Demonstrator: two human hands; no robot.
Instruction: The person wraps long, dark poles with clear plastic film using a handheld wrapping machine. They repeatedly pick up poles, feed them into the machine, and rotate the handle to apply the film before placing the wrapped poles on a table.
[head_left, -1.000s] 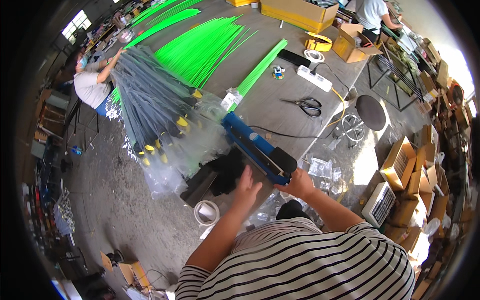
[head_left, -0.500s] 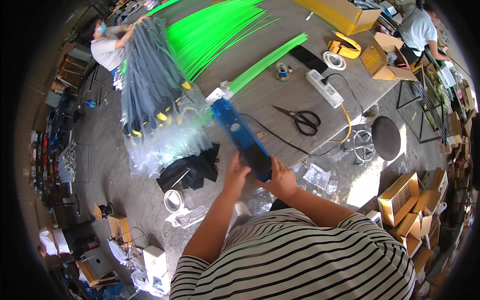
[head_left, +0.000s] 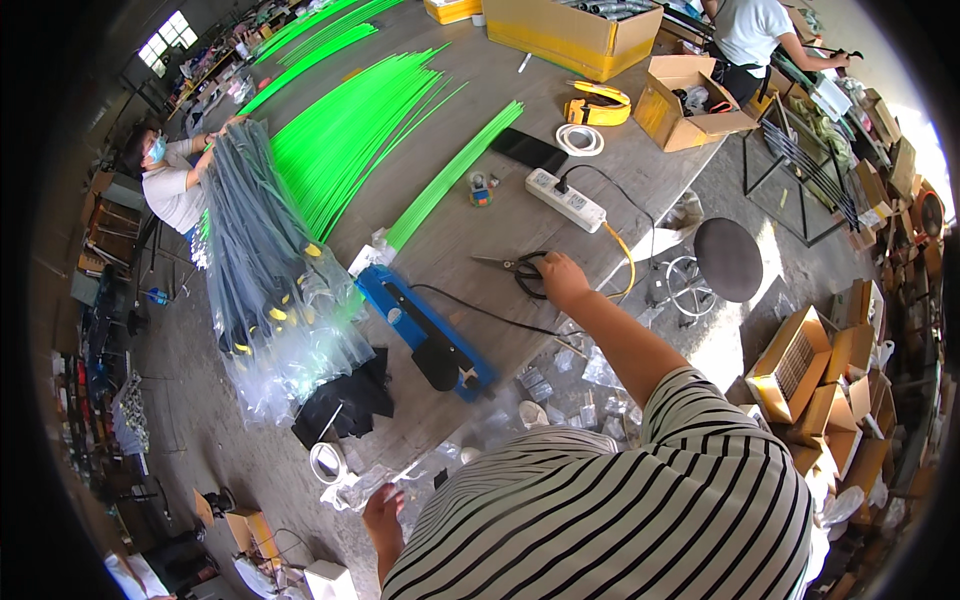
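Note:
My right hand (head_left: 563, 278) reaches across the table, fingers closed on the handle of black scissors (head_left: 525, 275), whose blades point left. My left hand (head_left: 384, 515) hangs low by the table's near edge, fingers loosely apart and nothing visible in it. Between the two lies a long blue heat sealer (head_left: 405, 318) with a black arm and a dark cord. At its far end is a white piece of packaging (head_left: 368, 256) around the near end of a bundle of thin green rods (head_left: 455, 175).
Grey bundles in clear plastic (head_left: 270, 260) and more green rods (head_left: 355, 135) cover the left side. A power strip (head_left: 566, 200), black phone (head_left: 530, 149), tape roll (head_left: 580, 140) and cartons (head_left: 575, 45) lie farther back. A stool (head_left: 728, 260) stands right; two people work beyond.
Both hands have left the blue heat sealer. My right hand has moved right onto the scissors, and my left hand has dropped back toward my body. The view has shifted.

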